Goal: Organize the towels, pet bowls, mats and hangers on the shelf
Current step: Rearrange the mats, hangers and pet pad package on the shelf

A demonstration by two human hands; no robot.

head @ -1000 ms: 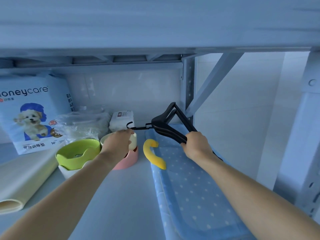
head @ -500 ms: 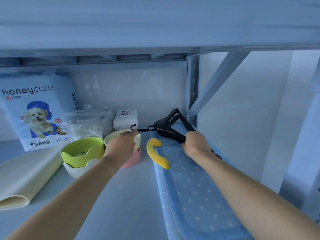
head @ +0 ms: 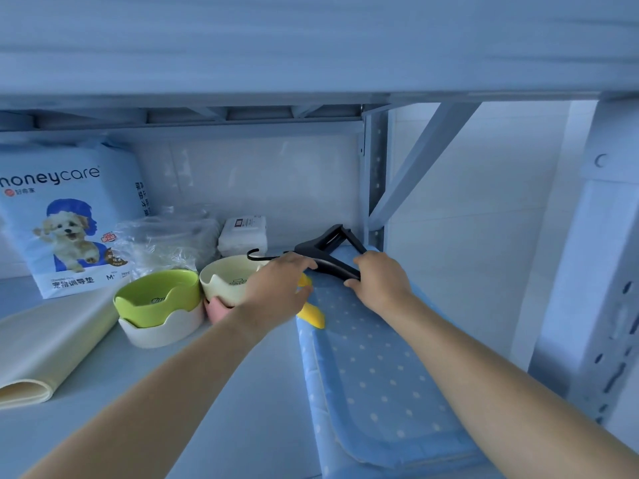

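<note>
- Nearest the camera, below both wrists, a blue polka-dot mat (head: 380, 375) lay flat along the right side of the shelf (head: 242, 392), and a folded cream mat (head: 45, 344) lay well to the left of the left hand's fingers
- Just beyond, the left hand (head: 273, 292) was curled with its fingers closed on the neck end of a bundle of black hangers (head: 325, 257); a yellow piece (head: 309, 311) on the mat's edge showed from under that hand
- Level with it, the right hand (head: 380, 281) had its fingers clamped round the lower arm of the same hangers, which were held low over the far end of the blue mat
- Left of the left fingers stood a cream bowl (head: 228, 280) nested in a pink bowl (head: 216, 311), touching the hand, and beside them a green bowl (head: 159, 297) stacked in a white bowl (head: 162, 326)
- Past the fingertips, the hangers' hook (head: 254, 254) pointed left over the cream bowl's rim
- Farthest back, against the wall, sat a white wipes pack (head: 243, 235), a clear plastic bag (head: 162, 240) and a pet-pad package (head: 65, 219)
</note>
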